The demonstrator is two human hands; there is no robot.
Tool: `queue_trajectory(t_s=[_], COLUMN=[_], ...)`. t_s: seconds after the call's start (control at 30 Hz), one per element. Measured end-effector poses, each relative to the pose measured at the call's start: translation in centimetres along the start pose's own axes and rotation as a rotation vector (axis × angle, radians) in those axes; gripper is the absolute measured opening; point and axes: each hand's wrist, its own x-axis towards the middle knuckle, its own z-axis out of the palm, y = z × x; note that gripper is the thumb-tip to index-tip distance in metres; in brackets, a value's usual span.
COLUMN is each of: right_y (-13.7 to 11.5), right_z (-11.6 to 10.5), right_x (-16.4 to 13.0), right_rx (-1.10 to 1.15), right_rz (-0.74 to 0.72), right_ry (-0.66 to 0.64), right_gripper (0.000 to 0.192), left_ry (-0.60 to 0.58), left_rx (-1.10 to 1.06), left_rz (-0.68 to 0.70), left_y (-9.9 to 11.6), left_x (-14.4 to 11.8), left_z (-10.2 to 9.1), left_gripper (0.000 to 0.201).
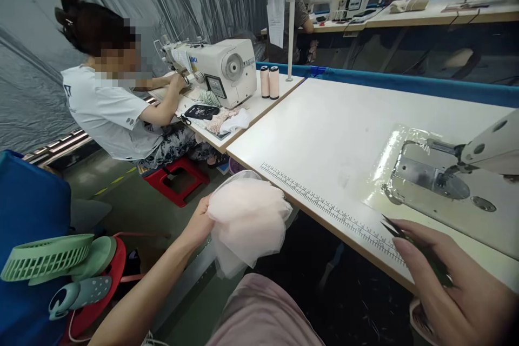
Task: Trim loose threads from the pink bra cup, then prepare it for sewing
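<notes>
My left hand (200,225) grips one edge of a bunched piece of pale pink tulle (247,211). The layered cloth hangs off the front edge of the white sewing table (308,135), over my lap. In my right hand (458,275), at the table's front right, is a pair of dark thread snips (430,259) with pointed blades a little apart. Their handles are mostly covered by my fingers. Beyond that hand stands a sewing machine (490,146), its needle area over a metal plate (433,178). A printed ruler strip (324,208) runs along the table edge.
A co-worker (109,102) sits at another sewing machine (227,70) on the left. Two pink thread cones (270,82) stand behind the table joint. At lower left, a red stool (97,303) bears a green fan (52,257) and a dotted bottle (81,294).
</notes>
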Motion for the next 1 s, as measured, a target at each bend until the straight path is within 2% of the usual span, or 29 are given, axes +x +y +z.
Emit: queue_trajectory(t_s=[0.13, 0.3, 0.47, 0.63, 0.8, 1.0], right_y=[-2.2, -5.9, -10.1, -13.1, -14.2, -12.3], right_z=[0.9, 2.8, 5.6, 8.8, 10.1, 12.1], right_x=[0.2, 0.0, 0.4, 0.6, 0.7, 0.6], right_rx=[0.023, 0.274, 0.446, 0.304, 0.22, 0.195], right_rz=[-0.087, -0.079, -0.285, -0.458, -0.572, -0.625], right_ry=[-0.071, -0.179, -0.253, -0.157, -0.124, -0.104], right_gripper=[0.019, 0.014, 0.019, 0.024, 0.031, 0.034], left_ry=[0.025, 0.01, -0.037, -0.093, -0.082, -0.145], left_rx=[-0.123, -0.261, -0.345, -0.47, -0.483, -0.447], left_rz=[-0.068, -0.193, -0.206, -0.25, -0.289, -0.248], left_y=[0.9, 1.3, 1.3, 1.6, 1.9, 1.8], left_x=[-0.6, -1.3, -1.8, -2.5, -3.1, -2.6], left_z=[0.8, 1.2, 1.4, 1.9, 2.6, 3.0], left_gripper=[0.034, 0.042, 0.036, 0.036, 0.03, 0.035])
